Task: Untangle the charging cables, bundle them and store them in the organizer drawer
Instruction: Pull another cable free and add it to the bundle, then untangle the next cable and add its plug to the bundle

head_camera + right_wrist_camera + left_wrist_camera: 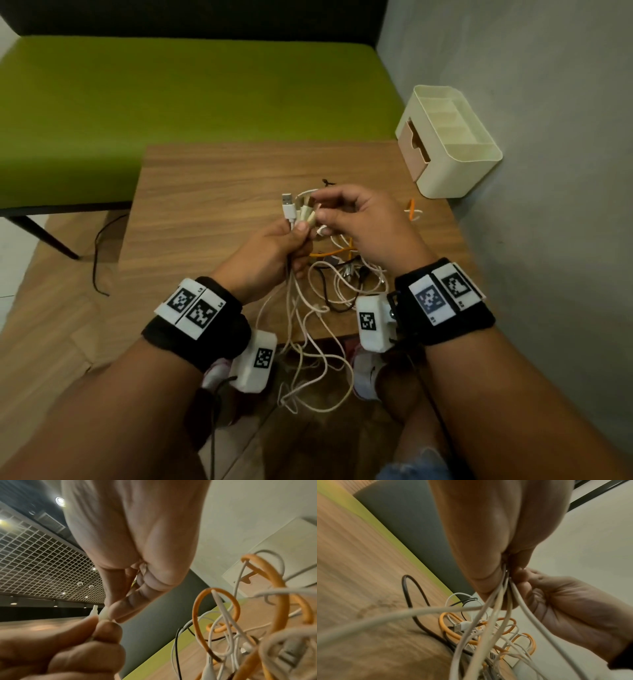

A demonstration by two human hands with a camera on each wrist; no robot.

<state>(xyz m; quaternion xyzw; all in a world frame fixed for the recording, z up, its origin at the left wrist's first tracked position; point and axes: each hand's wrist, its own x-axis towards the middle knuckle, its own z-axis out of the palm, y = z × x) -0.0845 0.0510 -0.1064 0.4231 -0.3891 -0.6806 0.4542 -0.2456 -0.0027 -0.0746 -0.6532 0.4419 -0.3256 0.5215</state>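
1. Loose loops of the white cables [308, 370] hang off the near table edge toward the knees. Judgement: lift these slack tails first or they will snag on the edge when pulled.
2. Left hand [270, 253] is fisted around a bunch of white cables, plug ends sticking up past the thumb, one USB plug [288, 205] clear at the left. Keep this clamp firm but low on the cords, so the plugs stay lined up.
3. Right hand [363, 222] pinches a pale plug [104, 614] between thumb and fingertips, right at the left thumb. Judgement: feed one plug at a time into the fist, don't yank.
4. Under the hands the rest of the tangle lies on the table [205, 192]: orange cable [329, 254] and a black cable [325, 291] threaded through white loops. Judgement: trace each cord out through the loops; pulling tightens knots.
5. Far right, organizer [448, 144] against the wall, its drawer [412, 150] facing the table. Can't tell whether the drawer is open.
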